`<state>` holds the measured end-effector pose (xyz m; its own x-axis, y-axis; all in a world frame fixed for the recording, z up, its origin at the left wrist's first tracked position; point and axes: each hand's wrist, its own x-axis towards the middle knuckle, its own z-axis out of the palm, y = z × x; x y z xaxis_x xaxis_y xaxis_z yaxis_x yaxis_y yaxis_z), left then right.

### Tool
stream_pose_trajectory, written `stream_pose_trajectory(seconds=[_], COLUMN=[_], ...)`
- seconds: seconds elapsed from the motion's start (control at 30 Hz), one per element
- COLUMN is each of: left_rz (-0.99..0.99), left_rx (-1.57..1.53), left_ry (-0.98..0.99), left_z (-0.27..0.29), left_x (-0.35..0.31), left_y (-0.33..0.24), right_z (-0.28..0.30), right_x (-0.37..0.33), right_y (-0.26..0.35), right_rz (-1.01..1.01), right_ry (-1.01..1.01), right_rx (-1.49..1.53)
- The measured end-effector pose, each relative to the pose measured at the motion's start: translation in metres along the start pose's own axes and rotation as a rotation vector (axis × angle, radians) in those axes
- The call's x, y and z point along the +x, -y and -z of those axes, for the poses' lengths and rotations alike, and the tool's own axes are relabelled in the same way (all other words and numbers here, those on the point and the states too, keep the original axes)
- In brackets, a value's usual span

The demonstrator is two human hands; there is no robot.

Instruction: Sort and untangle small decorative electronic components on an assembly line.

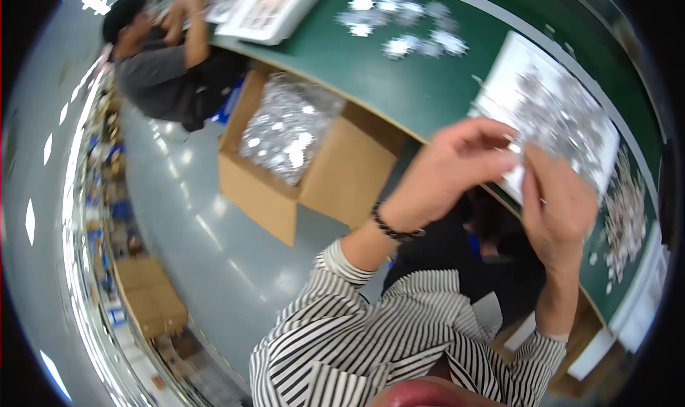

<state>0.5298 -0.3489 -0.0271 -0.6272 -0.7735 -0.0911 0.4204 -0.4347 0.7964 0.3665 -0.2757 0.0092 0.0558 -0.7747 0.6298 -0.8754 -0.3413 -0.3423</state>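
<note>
My left hand (460, 159), with a dark braided bracelet at its wrist, is pinched closed at the table's near edge. A small shiny piece (514, 149) shows at its fingertips, too small and blurred to name. Facing it, my right hand (561, 201) has its thumb and fingers pressed together close to the same piece; what lies in its grip is hidden. Just beyond both hands is a white tray (503, 68) bearing a heap of shiny silver, thin parts (564, 114). To the right of the tray lies a pile of thin, pale pinkish pieces (623, 218).
Silvery star-like pieces (403, 22) lie in a loose group on the green table (335, 68). An open cardboard box (349, 168) at its near side holds a clear bag of silver pieces (289, 132). A co-worker (160, 79) sits at far left beside a white bin (267, 11).
</note>
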Motion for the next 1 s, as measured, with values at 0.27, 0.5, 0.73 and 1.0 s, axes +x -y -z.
stream_pose_trajectory(seconds=[0.27, 0.5, 0.73, 1.0], left_rz=[-0.010, 0.003, -0.065, -0.211], left_rx=[-0.041, 0.147, 0.325, 0.432], left_ry=[0.006, 0.038, 0.143, -0.091], left_z=[-0.015, -0.024, -0.041, -0.042], left_x=[0.001, 0.008, 0.026, 0.045], left_y=[-0.004, 0.010, 0.013, -0.009], right_z=[-0.005, 0.009, 0.028, 0.042], right_x=[-0.007, -0.030, -0.039, -0.027], right_y=[0.002, -0.016, -0.037, -0.060], right_rz=[-0.248, -0.464, -0.663, -0.221], right_ry=[-0.066, -0.051, 0.091, 0.034], right_rx=[0.239, 0.441, 0.635, 0.006])
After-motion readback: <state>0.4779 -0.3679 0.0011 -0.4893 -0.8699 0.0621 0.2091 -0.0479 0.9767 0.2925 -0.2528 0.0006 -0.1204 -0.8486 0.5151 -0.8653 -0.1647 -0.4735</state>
